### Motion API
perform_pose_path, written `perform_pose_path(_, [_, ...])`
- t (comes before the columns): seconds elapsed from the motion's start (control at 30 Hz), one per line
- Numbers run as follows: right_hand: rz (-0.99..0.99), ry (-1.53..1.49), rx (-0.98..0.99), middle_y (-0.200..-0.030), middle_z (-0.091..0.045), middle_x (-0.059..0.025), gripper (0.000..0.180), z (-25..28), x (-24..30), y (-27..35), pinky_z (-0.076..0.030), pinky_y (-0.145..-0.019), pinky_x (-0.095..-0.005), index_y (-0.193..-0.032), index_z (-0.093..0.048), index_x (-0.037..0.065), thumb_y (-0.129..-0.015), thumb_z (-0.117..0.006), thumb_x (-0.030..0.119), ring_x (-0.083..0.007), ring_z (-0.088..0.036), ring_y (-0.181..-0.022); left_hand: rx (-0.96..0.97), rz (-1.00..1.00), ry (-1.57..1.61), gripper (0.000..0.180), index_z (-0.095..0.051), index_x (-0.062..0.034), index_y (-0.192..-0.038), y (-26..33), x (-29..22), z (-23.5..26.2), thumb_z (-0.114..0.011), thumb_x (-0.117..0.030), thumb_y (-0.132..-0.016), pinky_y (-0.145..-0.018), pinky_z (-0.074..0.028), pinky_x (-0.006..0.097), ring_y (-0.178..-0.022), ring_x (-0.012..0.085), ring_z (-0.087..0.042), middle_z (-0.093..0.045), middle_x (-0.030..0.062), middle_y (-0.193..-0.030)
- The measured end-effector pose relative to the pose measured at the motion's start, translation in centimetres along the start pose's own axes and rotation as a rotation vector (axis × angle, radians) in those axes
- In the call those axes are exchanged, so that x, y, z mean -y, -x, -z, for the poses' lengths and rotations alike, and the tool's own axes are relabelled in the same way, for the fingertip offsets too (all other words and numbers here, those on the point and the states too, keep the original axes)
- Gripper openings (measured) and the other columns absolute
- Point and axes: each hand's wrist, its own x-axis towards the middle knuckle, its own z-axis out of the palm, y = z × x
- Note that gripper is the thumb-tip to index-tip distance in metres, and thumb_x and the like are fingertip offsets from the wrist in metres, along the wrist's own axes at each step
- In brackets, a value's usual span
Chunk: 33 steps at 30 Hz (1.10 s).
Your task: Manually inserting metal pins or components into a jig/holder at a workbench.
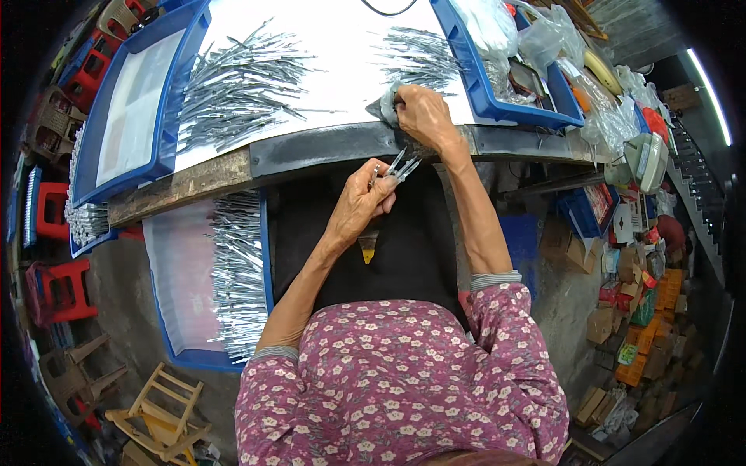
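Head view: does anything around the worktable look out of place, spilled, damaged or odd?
Only small things. One thin grey strip juts rightward from the left pile of strips onto the white tabletop, past its neighbours. The worktable's wooden front edge looks stained and worn. I see no clear spill.

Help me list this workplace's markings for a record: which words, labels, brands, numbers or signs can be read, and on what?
No text can be read clearly.
Packages at right: any print is too small and blurred.
Cartons on the floor: too small to tell.
Metal pieces in the left hand: none visible.
Grey cloth in the right hand: none visible.
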Motion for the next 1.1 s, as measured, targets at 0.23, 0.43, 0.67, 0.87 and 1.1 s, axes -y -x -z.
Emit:
perform_pose_path(0.23, [0.009,-0.046,0.04,-0.07,-0.058,-0.0234,0.013,0.2,-0.7,-0.2,-0.046,-0.063,-0.0445,-0.072,-0.056,-0.003,-0.071,-0.049,0.008,-0.0389,-0.058,-0.069,0.002,-0.022,-0.019,0.021,-0.048,-0.0035,-0.087,0.3,-0.3,0.2,-0.05,-0.024,-0.087,-0.043,-0.026,0.018,-0.048,0.0033,-0.036,-0.045,-0.0016,-0.056])
perform_pose_path(0.43, [0.075,0.087,0.128,-0.069,-0.058,-0.0237,0.014,0.6,0.0,-0.9,-0.045,-0.062,-0.0448,-0.07,-0.055,-0.004,-0.071,-0.049,0.009,-0.04,-0.057,-0.068,0.007,0.007,-0.019,0.02,-0.048,-0.0041,-0.086,0.6,-0.6,0.1,-0.05,-0.024,-0.088,-0.044,-0.028,0.018,-0.049,0.003,-0.037,-0.046,-0.002,-0.057])
perform_pose_path(0.67, [0.103,0.026,0.022,-0.06,-0.054,-0.023,0.018,0.0,-1.4,-0.6,-0.044,-0.055,-0.044,-0.064,-0.052,-0.005,-0.07,-0.051,0.012,-0.0362,-0.057,-0.059,0.01,-0.012,-0.015,0.024,-0.049,-0.0066,-0.088,0.5,-0.1,0.4,-0.05,-0.031,-0.087,-0.042,-0.025,0.016,-0.047,0.0019,-0.034,-0.046,-0.0026,-0.059])
perform_pose_path(0.87, [0.052,-0.1,-0.049,-0.065,-0.054,-0.0232,0.019,0.8,-2.3,0.0,-0.042,-0.059,-0.0424,-0.072,-0.051,-0.004,-0.074,-0.05,0.015,-0.0383,-0.054,-0.06,0.009,0.003,-0.027,0.023,-0.049,-0.0061,-0.088,0.3,0.3,0.4,-0.05,-0.029,-0.087,-0.042,-0.026,0.016,-0.047,0.0021,-0.034,-0.046,-0.0023,-0.059])
perform_pose_path(1.1, [-0.141,-0.753,0.066,-0.055,-0.05,-0.0047,0.013,1.3,-2.4,1.0,-0.037,-0.045,-0.0239,-0.07,-0.052,-0.002,-0.076,-0.052,0.009,-0.0098,-0.046,-0.048,0.005,0.009,-0.023,0.022,-0.049,-0.0068,-0.087,0.2,0.5,0.1,-0.051,-0.029,-0.087,-0.042,-0.026,0.017,-0.047,0.0023,-0.034,-0.046,-0.0024,-0.059])
